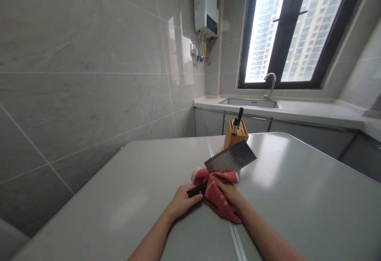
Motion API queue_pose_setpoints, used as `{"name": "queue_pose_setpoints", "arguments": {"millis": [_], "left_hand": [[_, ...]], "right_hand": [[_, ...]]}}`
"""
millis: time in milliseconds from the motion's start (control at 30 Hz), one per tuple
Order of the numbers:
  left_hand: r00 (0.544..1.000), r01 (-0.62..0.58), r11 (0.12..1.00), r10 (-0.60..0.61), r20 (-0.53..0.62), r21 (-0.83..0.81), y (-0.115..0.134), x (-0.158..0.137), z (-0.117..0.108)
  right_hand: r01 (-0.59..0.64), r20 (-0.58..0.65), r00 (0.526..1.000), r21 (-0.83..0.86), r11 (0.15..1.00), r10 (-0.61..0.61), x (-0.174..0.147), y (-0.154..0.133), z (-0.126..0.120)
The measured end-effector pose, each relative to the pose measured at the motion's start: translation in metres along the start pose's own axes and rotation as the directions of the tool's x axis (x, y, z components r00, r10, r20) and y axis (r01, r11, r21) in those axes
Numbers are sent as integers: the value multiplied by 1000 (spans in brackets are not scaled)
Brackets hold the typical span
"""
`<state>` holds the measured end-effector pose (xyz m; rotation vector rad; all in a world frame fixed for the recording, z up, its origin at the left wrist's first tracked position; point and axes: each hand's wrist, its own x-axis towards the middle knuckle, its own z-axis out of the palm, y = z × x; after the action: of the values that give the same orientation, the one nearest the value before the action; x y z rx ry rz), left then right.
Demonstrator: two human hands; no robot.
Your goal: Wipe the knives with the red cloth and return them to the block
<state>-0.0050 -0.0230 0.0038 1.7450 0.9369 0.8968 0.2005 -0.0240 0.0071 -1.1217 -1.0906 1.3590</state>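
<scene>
My left hand (183, 201) is closed around the black handle of a cleaver (230, 157). The broad grey blade points away to the right, above the table. A red cloth (218, 199) with pale edges is bunched around the cleaver where handle and blade meet. My right hand (230, 193) grips this cloth, pressing it against the cleaver; its fingers are partly hidden in the folds. Just behind the blade stands a wooden knife block (228, 134) with black-handled tools in its slots.
Under my hands lies a pale table (143, 161) with a light seam strip across it. Farther back are a counter (309, 108), a sink (253, 103) and a faucet (270, 86) below a window. A tiled wall (98, 54) rises at the left, and a water heater (205, 6) hangs in the corner.
</scene>
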Motion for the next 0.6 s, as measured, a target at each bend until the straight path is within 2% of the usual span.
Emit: {"name": "queue_pose_setpoints", "arguments": {"millis": [67,200,300,467,600], "left_hand": [[1000,3,1000,-3,-4,0,0,-1,0],[1000,6,1000,-6,-15,-1,-1,-1,0],[999,1,1000,-1,-36,1,0,-1,-1],[993,14,999,-17,-118,-32,4,0,-3],[985,27,997,-40,-168,-79,5,0,-4]], "right_hand": [[-87,26,996,119,989,84,-1,0,0],[-154,102,986,215,964,134,-3,-2,0],[-124,87,990,183,975,109,-2,-3,0],[-54,5,999,12,998,54,0,-3,0],[-38,-1,999,11,999,38,0,-2,1]]}}
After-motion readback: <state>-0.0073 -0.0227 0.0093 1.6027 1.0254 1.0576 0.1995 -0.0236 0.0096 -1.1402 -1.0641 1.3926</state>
